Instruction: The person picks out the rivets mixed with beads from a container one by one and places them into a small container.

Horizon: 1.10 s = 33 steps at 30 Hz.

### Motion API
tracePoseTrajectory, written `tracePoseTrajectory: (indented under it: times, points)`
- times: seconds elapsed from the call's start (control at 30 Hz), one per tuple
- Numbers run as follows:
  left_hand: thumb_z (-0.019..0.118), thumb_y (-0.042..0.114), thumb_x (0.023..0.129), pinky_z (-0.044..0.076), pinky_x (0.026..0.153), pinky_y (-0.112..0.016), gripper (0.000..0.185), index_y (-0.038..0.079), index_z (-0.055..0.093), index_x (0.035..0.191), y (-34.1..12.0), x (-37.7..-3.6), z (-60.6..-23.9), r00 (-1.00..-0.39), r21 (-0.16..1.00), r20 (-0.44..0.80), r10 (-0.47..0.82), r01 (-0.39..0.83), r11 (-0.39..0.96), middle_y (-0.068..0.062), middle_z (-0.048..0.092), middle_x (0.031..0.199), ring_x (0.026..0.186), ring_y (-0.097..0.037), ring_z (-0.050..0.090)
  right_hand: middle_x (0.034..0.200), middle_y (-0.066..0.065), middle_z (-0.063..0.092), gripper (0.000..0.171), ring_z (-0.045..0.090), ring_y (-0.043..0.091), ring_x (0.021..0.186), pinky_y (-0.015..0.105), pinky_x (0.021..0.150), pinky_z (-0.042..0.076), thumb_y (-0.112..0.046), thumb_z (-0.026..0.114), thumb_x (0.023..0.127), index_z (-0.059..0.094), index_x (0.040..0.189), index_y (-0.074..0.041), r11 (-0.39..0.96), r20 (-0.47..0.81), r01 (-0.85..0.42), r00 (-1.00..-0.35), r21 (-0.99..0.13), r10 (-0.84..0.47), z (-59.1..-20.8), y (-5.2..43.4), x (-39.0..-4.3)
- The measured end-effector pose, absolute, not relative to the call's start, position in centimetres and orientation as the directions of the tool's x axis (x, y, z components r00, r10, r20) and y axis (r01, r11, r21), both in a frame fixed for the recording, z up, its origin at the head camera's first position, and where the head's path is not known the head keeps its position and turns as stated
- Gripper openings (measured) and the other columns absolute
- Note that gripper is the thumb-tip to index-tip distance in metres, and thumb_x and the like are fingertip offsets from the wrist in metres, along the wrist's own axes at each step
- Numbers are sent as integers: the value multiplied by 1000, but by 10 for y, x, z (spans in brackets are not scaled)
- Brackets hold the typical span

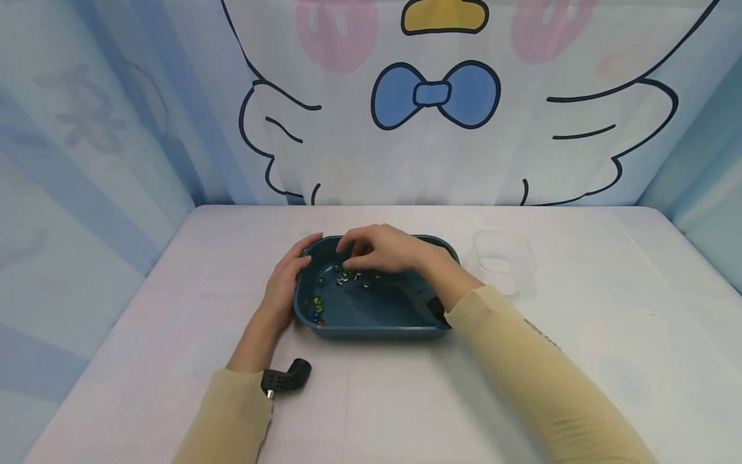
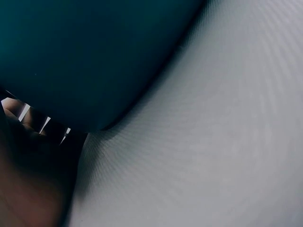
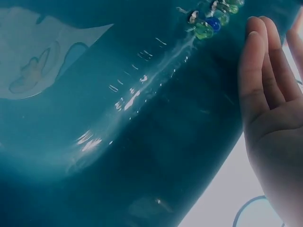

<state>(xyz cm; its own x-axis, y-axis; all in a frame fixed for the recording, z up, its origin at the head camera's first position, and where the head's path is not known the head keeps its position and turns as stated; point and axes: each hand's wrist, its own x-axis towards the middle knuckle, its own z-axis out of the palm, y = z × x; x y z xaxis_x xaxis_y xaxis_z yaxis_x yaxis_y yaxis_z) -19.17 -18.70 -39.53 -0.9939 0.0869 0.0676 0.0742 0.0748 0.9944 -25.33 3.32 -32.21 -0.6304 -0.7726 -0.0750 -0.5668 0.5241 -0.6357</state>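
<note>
My left hand (image 1: 288,278) grips the blue tray's (image 1: 371,322) left rim; my right hand (image 1: 382,248) hovers inside, fingers loosely curled over the marbles (image 1: 348,276), whether pinching one I cannot tell

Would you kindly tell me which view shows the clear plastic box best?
The head view: the clear plastic box sits whole on the table, right of the blue tray. Neither wrist view shows it.

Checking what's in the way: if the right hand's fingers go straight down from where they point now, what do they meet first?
Most likely the cluster of small glass beads on the floor of the teal tray, directly under the right hand; how far above them it is isn't clear.
</note>
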Motion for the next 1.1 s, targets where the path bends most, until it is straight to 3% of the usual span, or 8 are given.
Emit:
tracePoseTrajectory:
  times: [0.3, 0.6, 1.1]
  points:
    - [30, 15, 104, 19, 118, -41, 51, 14, 43, 154, -187, -190, -394, -994, 994, 68, 86, 75, 84, -3, 37, 158, 146, -17, 28, 99, 1, 71, 37, 67, 19, 83, 32, 76, 52, -24, 65, 100, 62, 133, -10, 523, -128, -552, -599, -650, -790, -325, 25, -250]
    - [30, 14, 105, 19, 119, -41, 50, 11, 42, 154, -187, -192, -395, -994, 991, 70, 87, 80, 107, -5, 38, 157, 146, -19, 29, 99, 1, 70, 28, 63, 15, 87, 32, 79, 51, -22, 67, 98, 68, 124, -10, 592, -185, -589, -605, -551, -774, -324, 29, -252]
    - [31, 12, 104, 17, 119, -40, 50, 12, 45, 152, -188, -192, -394, -994, 992, 77, 83, 85, 95, -5, 40, 156, 145, -18, 29, 100, 0, 68, 22, 61, 15, 90, 31, 82, 49, -15, 72, 94, 71, 116, -11, 611, -293, -577, -552, -542, -781, -326, 35, -257]
